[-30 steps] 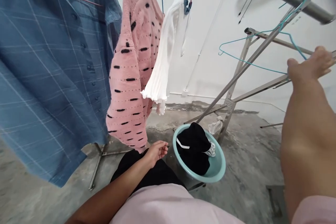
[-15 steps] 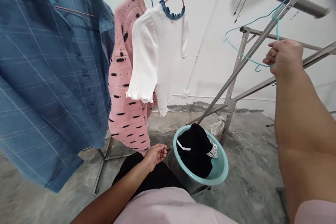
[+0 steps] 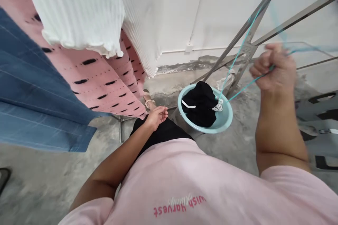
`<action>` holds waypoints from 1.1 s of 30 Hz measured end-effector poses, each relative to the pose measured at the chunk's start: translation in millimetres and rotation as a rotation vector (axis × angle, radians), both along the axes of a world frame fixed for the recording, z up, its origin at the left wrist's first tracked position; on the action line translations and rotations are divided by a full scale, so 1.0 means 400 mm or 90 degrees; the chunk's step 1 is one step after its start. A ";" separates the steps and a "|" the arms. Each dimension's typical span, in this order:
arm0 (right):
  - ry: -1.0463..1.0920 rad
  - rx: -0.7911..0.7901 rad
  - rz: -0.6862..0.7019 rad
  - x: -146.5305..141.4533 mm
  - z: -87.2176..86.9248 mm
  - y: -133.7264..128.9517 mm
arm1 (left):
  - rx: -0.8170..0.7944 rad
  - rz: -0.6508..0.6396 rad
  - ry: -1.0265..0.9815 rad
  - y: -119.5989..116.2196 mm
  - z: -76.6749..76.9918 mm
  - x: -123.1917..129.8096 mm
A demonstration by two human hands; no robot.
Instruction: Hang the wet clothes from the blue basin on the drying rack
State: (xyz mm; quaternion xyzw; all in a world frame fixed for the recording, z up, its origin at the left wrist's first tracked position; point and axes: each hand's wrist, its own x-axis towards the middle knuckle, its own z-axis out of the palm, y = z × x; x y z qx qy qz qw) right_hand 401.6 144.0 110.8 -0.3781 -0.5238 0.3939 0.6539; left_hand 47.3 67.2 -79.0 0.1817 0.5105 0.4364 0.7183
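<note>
head camera: the right hand (image 3: 276, 66), blurred, was closed around a teal wire hanger (image 3: 238, 53), its long axis slanting, one corner pointing down-left toward the light-blue basin (image 3: 224, 117). half a second earlier the hanger had pointed left, well above the basin. the left hand (image 3: 157, 116) was loosely half-open before black trousers (image 3: 167, 130).

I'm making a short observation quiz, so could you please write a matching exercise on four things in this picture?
Column one:
1. Left hand
2. Right hand
3. Black garment
4. Dash-patterned garment

Column two:
A. Lying in the light blue basin
B. Holding nothing visible, fingers loosely curled
C. Hanging, pink in ground colour
D. Closed around a teal hanger

Right pairs: 1-B, 2-D, 3-A, 4-C.
</note>
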 end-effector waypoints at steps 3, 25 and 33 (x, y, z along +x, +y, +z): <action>0.030 -0.111 0.023 -0.012 -0.127 0.004 | 0.020 -0.003 0.014 0.014 0.001 0.005; -0.555 -0.358 -0.187 -0.145 -0.615 0.094 | 0.040 -0.307 0.160 0.160 -0.072 0.267; -0.579 -0.375 -0.106 -0.215 -0.588 0.070 | 0.007 -0.321 0.161 0.132 -0.150 0.263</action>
